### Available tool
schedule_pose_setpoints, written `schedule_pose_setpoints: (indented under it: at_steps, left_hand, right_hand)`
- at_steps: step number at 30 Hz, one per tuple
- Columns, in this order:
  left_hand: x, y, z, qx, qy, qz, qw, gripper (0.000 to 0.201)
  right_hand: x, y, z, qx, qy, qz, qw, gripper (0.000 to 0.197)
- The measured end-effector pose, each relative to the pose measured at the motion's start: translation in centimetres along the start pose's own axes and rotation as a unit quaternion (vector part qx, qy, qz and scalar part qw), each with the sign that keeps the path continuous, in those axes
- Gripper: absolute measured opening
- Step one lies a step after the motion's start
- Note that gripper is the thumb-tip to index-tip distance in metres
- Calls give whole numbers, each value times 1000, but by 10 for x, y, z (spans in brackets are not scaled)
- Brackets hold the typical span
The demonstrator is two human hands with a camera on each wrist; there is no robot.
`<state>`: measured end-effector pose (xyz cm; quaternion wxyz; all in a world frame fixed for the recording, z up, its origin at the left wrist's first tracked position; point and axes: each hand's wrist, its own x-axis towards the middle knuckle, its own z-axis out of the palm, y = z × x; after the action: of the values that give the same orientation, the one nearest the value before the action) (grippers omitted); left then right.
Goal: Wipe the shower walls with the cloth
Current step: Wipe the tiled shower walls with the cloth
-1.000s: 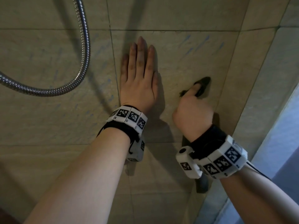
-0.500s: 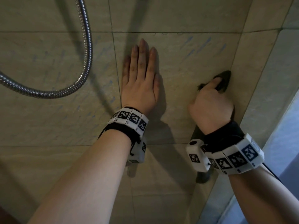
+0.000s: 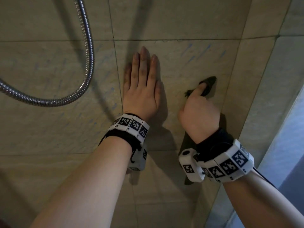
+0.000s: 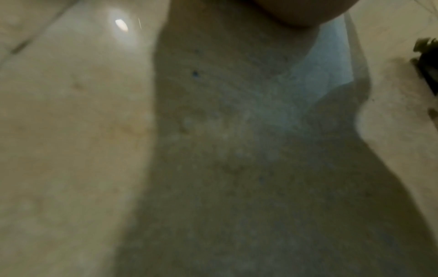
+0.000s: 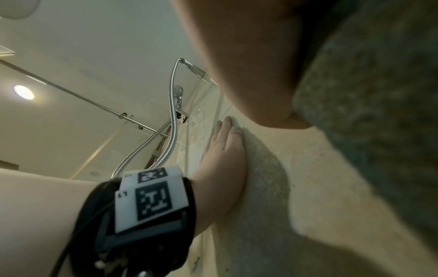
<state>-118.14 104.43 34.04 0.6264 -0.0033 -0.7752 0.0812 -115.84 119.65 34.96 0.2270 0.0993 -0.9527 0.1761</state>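
Note:
The beige tiled shower wall fills the head view. My left hand lies flat on it with straight fingers, beside a vertical grout line; the right wrist view shows this hand pressed to the wall too. My right hand grips a dark grey cloth and holds it against the wall, to the right of the left hand. Only the cloth's tip shows past the fingers there. In the right wrist view the cloth bulges large under the palm. Its edge shows in the left wrist view.
A metal shower hose loops down the wall to the left of my left hand. The wall's corner runs down just right of the cloth, with a side wall and a bluish glass panel beyond.
My right hand slid the cloth to the right along the wall, then back left and slightly down. The left hand stayed flat in the same spot.

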Motion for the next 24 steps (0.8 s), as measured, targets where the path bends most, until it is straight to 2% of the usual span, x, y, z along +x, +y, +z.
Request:
schedule_pose_setpoints:
  at_steps: [8, 14, 20, 24]
  left_hand:
    - [0, -1, 0, -12, 4, 5, 1000, 54]
    - [0, -1, 0, -18, 0, 5, 1000, 53]
    - [-1, -1, 0, -8, -2, 6, 1000, 54]
    - [0, 0, 0, -5, -2, 3, 1000, 54]
  right_hand:
    - [27, 3, -32, -30, 45, -21, 998, 71]
    - [41, 3, -49, -20, 55, 5, 998, 76]
    - [26, 0, -31, -32, 27, 24, 999, 77]
    - [12, -6, -12, -33, -2, 9, 999, 81]
